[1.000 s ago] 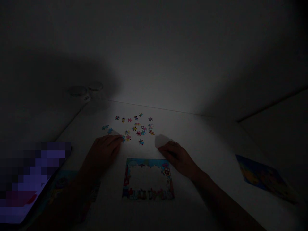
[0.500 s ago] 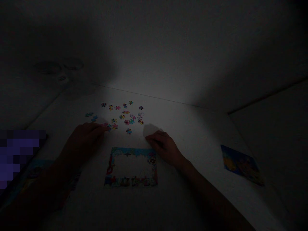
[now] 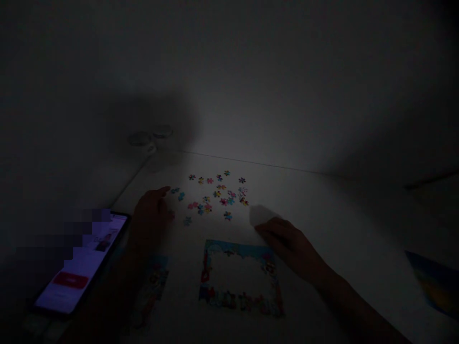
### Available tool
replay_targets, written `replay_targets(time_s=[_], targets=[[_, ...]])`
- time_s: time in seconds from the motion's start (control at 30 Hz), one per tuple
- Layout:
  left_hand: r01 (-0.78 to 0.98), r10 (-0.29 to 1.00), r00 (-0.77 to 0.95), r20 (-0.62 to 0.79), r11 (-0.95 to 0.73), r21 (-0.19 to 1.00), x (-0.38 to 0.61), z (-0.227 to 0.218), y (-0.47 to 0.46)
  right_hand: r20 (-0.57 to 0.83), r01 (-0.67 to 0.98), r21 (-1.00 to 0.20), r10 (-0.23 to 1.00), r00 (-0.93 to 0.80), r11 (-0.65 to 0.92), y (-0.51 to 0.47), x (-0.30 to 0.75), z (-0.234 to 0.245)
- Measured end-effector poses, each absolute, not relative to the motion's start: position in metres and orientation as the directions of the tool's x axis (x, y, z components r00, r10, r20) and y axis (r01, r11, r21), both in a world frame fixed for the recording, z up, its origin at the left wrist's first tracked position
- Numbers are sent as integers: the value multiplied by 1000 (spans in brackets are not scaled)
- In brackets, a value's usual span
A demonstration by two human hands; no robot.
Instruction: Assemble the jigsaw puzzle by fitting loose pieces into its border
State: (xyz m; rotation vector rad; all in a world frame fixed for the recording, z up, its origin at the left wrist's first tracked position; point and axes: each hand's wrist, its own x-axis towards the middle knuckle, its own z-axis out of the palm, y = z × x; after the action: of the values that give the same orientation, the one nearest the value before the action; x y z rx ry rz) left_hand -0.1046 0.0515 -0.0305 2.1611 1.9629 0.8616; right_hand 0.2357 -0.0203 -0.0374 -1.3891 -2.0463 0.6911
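Loose jigsaw puzzle pieces lie scattered on the white table. My left hand is at their left side, index finger stretched out close to a blue-green piece. A dim reddish piece lies beside its fingers; the palm side is hidden. My right hand rests on the table right of the pieces, thumb and fingers pressed together. Whatever those fingertips may hold cannot be made out. Just below and left of it lies a partly assembled puzzle, a colourful border around a bare middle.
A lit phone lies at the left. Partly under my left forearm is a printed picture. Another blue and yellow picture lies at the far right. Round whitish objects stand at the back left, by the wall. The light is very dim.
The view has turned left, so everything sits further right and lower. My left hand has moved off the pink pieces towards the left, uncovering some pieces. My right hand stays by the puzzle border.
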Motion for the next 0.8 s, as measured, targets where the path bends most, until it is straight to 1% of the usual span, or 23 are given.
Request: replay_targets(time_s=[0.13, 0.43, 0.63, 0.8], targets=[[892, 950, -19, 311, -125, 434, -113, -35, 56, 125, 659, -691, 947, -295, 297, -21, 238, -38], [898, 961, -14, 277, -110, 426, -113, -42, 58, 41, 682, -698, 962, -269, 220, -22, 242, -39], [923, 965, -27, 261, -76, 377, -109, -42, 57, 37, 682, -706, 971, -234, 191, -23, 243, -40], [926, 971, -39, 237, -54, 373, -109, -39, 57, 56, 673, -711, 970, -235, 204, -24, 243, -42]])
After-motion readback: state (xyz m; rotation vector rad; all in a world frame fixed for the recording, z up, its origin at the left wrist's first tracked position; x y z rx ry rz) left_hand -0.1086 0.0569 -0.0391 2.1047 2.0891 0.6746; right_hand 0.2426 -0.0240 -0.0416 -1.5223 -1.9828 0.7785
